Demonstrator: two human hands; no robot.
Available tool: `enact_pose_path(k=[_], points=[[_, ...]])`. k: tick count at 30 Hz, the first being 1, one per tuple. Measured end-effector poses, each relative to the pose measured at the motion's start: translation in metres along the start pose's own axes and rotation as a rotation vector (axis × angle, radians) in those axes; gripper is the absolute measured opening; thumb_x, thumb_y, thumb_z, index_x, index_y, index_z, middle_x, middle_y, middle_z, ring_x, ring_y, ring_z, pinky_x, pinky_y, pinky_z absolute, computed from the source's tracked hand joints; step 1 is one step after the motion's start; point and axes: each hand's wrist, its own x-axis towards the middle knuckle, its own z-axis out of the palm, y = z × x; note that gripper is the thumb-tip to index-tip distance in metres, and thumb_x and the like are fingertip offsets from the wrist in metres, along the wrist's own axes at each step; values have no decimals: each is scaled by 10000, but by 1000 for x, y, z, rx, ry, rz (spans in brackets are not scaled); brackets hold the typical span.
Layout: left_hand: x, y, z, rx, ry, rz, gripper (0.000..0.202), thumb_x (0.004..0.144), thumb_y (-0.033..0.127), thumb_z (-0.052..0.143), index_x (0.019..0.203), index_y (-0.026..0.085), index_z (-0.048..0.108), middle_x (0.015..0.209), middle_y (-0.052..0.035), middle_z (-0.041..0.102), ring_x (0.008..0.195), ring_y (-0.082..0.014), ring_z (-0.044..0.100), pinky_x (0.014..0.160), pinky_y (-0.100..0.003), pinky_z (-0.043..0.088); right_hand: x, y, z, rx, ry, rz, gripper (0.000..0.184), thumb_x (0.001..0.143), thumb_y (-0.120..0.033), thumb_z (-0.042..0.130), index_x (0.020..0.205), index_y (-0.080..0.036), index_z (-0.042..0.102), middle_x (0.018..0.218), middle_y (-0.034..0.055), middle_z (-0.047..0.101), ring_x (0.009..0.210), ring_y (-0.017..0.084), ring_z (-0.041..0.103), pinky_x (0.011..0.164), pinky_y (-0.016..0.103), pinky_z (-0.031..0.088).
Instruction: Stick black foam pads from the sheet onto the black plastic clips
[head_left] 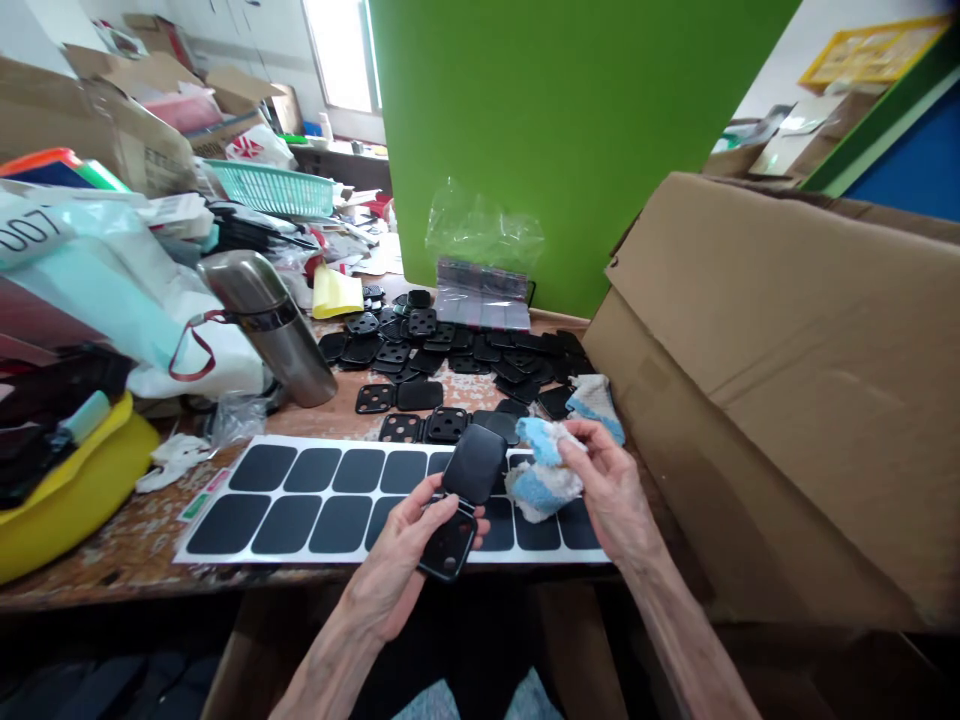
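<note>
1 head-worn view, looking forward and down, close above the hands

Sticker sheet flat at the front of the table, both hands above it. Left hand holds a plastic piece; right hand holds a cloth, just beside that piece. Behind the sheet: pile of plastic squares, then a plastic bag behind the pile, in front of a board. Flask left of the pile. Cardboard box right of the table. Tub at the table's left end, carrier bags behind it, basket farther back, left of the board.
</note>
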Motion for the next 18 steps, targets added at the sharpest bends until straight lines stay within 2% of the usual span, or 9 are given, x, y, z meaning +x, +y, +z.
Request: enact_pose_path(k=[2,5,7,10,14,16,18], points=[[1,-1,2,6,-8,-1,355,771,313,600,1085,167,519,904,-96,685,788,-199,655,723,-289,508,-9,1,14,-210,-67,-118,159,825,-269,539,977,-223,542,931,19,572,788,143,547,675,246,459],[0,-3,5,-4,-7,28,355,748,280,633,1080,196,541,907,-50,685,780,-169,653,731,-252,503,-17,7,33,-475,-245,-380,209,845,-155,472,1020,-237,551,1030,38,547,945,174,520,840,318,435],[-3,-4,4,8,-1,45,385,734,270,648,1099,203,548,916,-42,684,786,-170,653,740,-247,502,-15,15,40,-570,-274,-500,240,850,-117,441,1028,-235,552,1041,52,535,994,187,497,889,356,413],[-6,-6,0,34,10,30,447,733,292,646,1153,185,535,907,-66,686,785,-196,655,723,-269,511,-12,25,43,-632,-170,-536,242,850,-98,423,1012,-227,547,1003,64,530,976,197,498,859,369,435],[-6,-9,-5,27,32,52,451,729,273,652,1161,207,542,937,-56,681,793,-188,647,714,-261,506,-18,32,46,-662,-239,-616,258,860,-95,408,1034,-236,536,995,61,544,953,191,508,855,363,446],[-5,-10,-5,42,-6,53,409,737,271,643,1132,204,567,932,-57,679,780,-185,643,711,-262,498,-18,33,49,-657,-223,-634,241,861,-109,415,1024,-232,542,982,59,550,944,189,510,838,353,457],[-7,-10,-4,59,-50,40,368,756,286,620,1110,189,586,899,-64,682,732,-175,637,686,-258,490,-16,33,51,-664,-150,-627,226,860,-111,412,994,-225,554,956,60,545,927,192,509,820,358,461]])
